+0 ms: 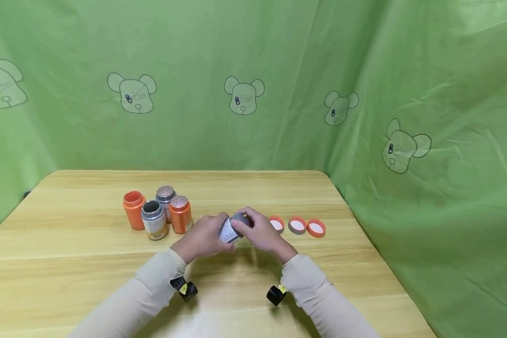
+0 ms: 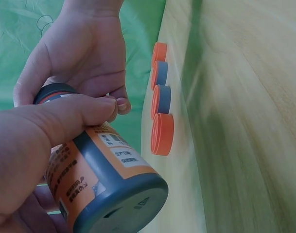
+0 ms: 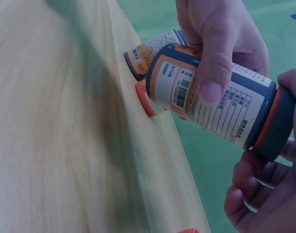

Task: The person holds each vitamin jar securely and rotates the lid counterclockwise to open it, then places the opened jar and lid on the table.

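Note:
Over the middle of the table, my left hand [image 1: 203, 237] grips a grey supplement jar [image 1: 229, 232] round its body, tilted, its orange-and-white label showing in the right wrist view. My right hand [image 1: 259, 231] holds the dark grey screw lid [image 3: 276, 125] at the jar's mouth, thumb on one side and fingertips at the other. An orange band shows just under that lid. In the left wrist view the jar's base [image 2: 123, 206] faces the camera. Beside my right hand, several loose orange and grey lids lie in a row, among them an orange lid [image 1: 316, 228] and a grey-rimmed lid [image 1: 297, 226].
Left of my hands stand an uncapped orange jar [image 1: 135, 216], a grey jar [image 1: 155, 226] with an open mouth, a foil-sealed grey jar [image 1: 165, 195] and a foil-sealed orange jar [image 1: 180, 219]. Green curtains [image 1: 186, 136] hang behind and right of the wooden table [image 1: 236, 305].

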{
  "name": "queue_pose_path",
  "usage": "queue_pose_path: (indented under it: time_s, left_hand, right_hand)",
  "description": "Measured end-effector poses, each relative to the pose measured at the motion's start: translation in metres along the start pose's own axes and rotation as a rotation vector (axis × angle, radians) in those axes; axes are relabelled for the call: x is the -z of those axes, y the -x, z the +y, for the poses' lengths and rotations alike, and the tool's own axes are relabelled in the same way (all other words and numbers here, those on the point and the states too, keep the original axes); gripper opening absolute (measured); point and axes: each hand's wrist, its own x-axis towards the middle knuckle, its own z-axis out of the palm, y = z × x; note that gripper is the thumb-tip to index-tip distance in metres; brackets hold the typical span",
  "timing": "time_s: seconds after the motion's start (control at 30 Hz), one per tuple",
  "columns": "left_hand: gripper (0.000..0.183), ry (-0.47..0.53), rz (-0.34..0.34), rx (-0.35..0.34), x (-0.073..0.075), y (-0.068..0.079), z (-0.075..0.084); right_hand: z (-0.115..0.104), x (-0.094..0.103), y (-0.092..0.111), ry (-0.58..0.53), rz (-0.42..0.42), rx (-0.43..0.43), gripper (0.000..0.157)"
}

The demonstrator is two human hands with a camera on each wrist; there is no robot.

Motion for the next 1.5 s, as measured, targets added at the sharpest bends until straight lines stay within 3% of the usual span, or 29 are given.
queue_pose_path:
  time_s: [0.9, 1.5]
  left_hand:
    - [0.063, -0.03, -0.004, 0.021, 0.001, 0.0, 0.0004]
    - [0.06, -0.035, 0.004, -0.001, 0.0017, 0.0007, -0.0018]
  right_hand:
    - [0.0065, 0.0005, 0.001, 0.013, -0.031, 0.02, 0.032]
    - [0.0047, 0.0021, 0.0026, 0.009, -0.055, 0.024, 0.035]
